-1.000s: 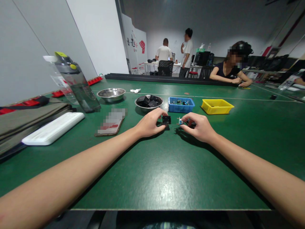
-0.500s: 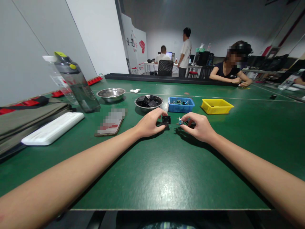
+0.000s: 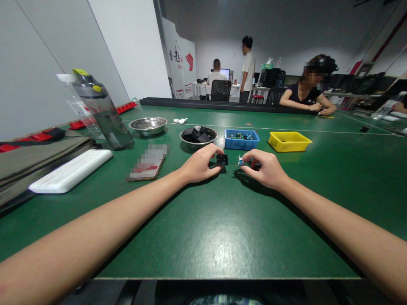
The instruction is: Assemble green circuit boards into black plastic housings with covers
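Between its thumb and fingers, my left hand [image 3: 203, 164] grips a small black plastic housing [image 3: 222, 159], its hollow side turned to the right. Across a short gap, my right hand [image 3: 264, 168] is closed on a small electronic part [image 3: 241, 161], blue and white with thin metal pins pointing left. The two pieces do not touch. Some dark material shows behind my right fingers; I cannot make out what it is. Just beyond my hands stand a steel bowl [image 3: 183, 142] of black housings [image 3: 203, 137] and a blue bin [image 3: 241, 145] of small electronic parts.
A yellow bin [image 3: 290, 146] stands right of the blue one. Toward the left are another steel bowl [image 3: 149, 126], a phone [image 3: 149, 163], a white bar-shaped object [image 3: 71, 171] and a grey water bottle [image 3: 104, 114]. A co-worker [image 3: 310, 91] sits across the green table [image 3: 210, 228].
Both hands and the pieces in them have stayed nearly still. In the background, the standing person has shifted slightly left.
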`<state>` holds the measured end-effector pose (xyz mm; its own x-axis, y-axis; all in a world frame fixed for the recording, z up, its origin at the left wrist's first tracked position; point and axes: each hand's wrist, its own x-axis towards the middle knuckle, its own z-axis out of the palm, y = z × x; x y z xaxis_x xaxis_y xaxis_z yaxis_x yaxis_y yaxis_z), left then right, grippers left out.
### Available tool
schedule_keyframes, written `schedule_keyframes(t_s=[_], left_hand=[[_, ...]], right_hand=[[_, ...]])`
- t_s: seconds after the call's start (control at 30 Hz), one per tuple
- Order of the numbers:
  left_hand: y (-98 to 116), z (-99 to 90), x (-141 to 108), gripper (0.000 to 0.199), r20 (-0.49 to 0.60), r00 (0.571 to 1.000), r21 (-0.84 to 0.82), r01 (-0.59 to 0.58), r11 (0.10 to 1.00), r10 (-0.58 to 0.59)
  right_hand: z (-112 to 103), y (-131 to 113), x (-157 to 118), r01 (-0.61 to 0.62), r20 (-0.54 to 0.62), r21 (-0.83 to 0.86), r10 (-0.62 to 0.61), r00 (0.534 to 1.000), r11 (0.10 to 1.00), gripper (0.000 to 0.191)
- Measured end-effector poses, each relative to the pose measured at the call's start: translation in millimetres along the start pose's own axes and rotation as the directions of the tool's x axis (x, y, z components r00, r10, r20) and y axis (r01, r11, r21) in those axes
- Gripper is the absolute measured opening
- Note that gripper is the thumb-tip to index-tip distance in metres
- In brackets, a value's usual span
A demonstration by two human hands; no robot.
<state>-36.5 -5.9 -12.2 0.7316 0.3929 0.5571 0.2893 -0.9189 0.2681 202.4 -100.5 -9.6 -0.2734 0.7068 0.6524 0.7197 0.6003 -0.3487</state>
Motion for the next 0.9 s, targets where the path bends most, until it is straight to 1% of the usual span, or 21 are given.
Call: schedule_keyframes(t_s=[0.43, 0.53, 0.67, 0.77, 0.9], left_hand=[[0, 0.7, 0, 0.027, 0.001, 1.0, -0.007, 0.005, 1.0, -0.005], [0, 0.7, 0, 0.027, 0.013, 1.0, -0.012, 0.009, 1.0, -0.009], [1, 1.1, 0, 0.028, 0.046, 0.999, -0.023, 0.02, 1.0, -0.019], [1, 1.5, 0, 0.03, 0.082, 0.996, -0.017, 0.036, 0.999, -0.034], [0, 2.2, 0, 0.032, 0.121, 0.991, -0.01, 0.055, 0.998, -0.053]], right_hand=[[0, 0, 0, 0.003, 0.005, 0.013, -0.003, 1.0, 1.0, 0.003], [0, 2, 0, 0.016, 0.014, -0.012, -0.016, 1.0, 1.0, 0.003], [2, 8, 1, 0.034, 0.077, -0.071, -0.028, 0.997, 0.997, 0.003], [5, 15, 0, 0.019, 0.127, -0.082, -0.008, 0.992, 0.996, 0.003], [10, 23, 0, 0.005, 0.167, -0.115, 0.014, 0.986, 0.993, 0.005]])
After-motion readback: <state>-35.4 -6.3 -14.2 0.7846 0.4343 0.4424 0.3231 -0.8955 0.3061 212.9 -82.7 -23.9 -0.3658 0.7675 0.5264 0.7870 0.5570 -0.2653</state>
